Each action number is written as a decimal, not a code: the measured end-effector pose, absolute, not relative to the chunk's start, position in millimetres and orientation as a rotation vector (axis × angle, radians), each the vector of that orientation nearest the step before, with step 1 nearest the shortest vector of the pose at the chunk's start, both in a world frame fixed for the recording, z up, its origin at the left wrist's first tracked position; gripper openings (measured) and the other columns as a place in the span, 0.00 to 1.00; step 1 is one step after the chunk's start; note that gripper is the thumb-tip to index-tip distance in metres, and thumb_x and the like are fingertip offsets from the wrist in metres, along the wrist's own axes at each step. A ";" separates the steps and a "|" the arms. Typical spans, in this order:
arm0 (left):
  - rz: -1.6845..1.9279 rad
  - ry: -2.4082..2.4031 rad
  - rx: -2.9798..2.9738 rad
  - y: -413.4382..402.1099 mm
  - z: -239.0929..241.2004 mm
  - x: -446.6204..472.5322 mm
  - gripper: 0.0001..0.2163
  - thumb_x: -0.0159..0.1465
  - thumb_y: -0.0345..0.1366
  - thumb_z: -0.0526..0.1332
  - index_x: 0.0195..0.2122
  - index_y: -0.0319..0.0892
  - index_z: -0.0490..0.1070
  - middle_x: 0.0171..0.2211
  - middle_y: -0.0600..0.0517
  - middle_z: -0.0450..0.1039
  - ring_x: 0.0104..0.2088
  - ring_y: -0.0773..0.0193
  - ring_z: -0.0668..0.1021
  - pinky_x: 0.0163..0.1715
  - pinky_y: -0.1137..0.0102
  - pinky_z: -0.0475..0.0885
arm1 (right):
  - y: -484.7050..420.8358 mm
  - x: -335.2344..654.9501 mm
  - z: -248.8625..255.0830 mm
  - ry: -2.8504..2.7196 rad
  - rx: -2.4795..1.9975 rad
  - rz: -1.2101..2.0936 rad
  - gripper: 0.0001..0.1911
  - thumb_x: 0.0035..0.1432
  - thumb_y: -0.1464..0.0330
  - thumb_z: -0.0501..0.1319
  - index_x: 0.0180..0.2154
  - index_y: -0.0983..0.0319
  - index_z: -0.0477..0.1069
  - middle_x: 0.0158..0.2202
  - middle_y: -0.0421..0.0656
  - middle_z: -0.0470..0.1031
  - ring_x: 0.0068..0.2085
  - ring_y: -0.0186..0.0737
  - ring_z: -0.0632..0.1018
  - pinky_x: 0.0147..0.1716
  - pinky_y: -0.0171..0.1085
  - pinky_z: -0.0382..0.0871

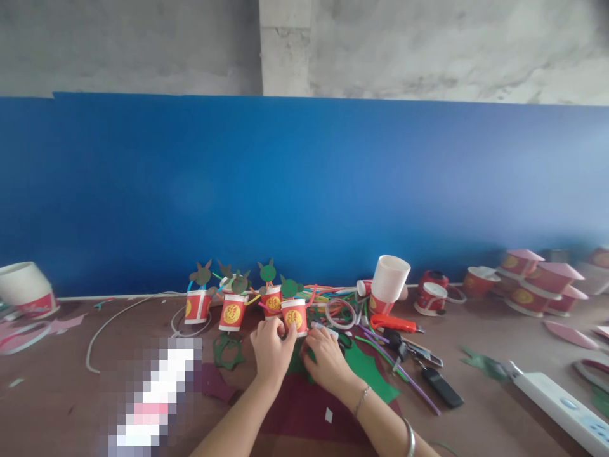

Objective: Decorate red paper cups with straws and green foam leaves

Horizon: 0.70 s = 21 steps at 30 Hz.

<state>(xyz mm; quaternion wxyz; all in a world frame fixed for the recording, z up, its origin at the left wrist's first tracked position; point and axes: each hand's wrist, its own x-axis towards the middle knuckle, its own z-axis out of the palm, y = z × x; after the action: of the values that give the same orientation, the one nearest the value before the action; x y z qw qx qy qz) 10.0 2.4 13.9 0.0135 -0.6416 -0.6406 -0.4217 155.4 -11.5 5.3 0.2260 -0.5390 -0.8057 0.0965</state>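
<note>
Left of the tall stack of cups [390, 282], a small red cup [295, 317] with a green paper head [289, 287] stands upright before you. Your left hand [273, 349] has its thumb against the cup's lower front; the other fingers are mostly hidden, so you cannot tell whether they grasp it. Your right hand [326, 355] is bent low between that cup and the stack, near a white tube [325, 329], and its fingertips are hidden too, so its grip cannot be told. Farther left of the stack stand more red cup figures [233, 311]. Nearer you than the stack lie an orange knife [392, 323], keys [397, 346] and green paper [368, 365]; a power strip [561, 403] lies to its right, closer to you.
</note>
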 end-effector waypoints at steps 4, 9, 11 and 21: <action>-1.423 -1.855 -2.052 3.9 15.7 6.1 0.15 0.61 0.37 0.54 0.17 0.44 0.57 0.18 0.55 0.66 0.24 0.63 0.72 0.31 0.69 0.61 | -9.3 157.1 9.0 -2.205 -1.509 0.281 0.11 0.54 0.76 0.53 0.33 0.60 0.73 0.40 0.45 0.74 0.54 0.46 0.67 0.49 0.41 0.57; -1.442 -1.812 -2.152 1.7 16.6 6.4 0.17 0.63 0.36 0.51 0.16 0.44 0.56 0.16 0.53 0.66 0.22 0.64 0.70 0.26 0.71 0.60 | -8.1 161.0 9.3 -2.222 -1.503 0.260 0.15 0.49 0.77 0.57 0.38 0.59 0.74 0.46 0.45 0.71 0.51 0.46 0.68 0.49 0.41 0.59; -1.434 -1.822 -2.211 0.0 16.2 8.0 0.17 0.63 0.36 0.50 0.16 0.44 0.57 0.16 0.53 0.66 0.21 0.65 0.70 0.23 0.72 0.58 | -8.5 160.9 8.2 -2.234 -1.497 0.279 0.13 0.49 0.76 0.59 0.38 0.58 0.74 0.46 0.45 0.71 0.52 0.48 0.67 0.50 0.42 0.59; -1.360 -1.750 -2.426 -2.8 10.5 15.5 0.16 0.62 0.36 0.51 0.17 0.43 0.60 0.15 0.53 0.67 0.19 0.66 0.71 0.22 0.72 0.57 | -9.3 156.2 -3.7 -2.226 -1.418 0.267 0.11 0.52 0.73 0.60 0.40 0.62 0.72 0.45 0.49 0.71 0.53 0.50 0.66 0.53 0.46 0.58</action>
<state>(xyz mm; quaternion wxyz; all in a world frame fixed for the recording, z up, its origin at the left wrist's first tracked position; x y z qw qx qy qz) 15.5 -2.8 10.5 -0.0723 -0.7363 -0.5312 -0.4127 156.2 -9.3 -3.7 0.2419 -0.5188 -0.8141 0.0977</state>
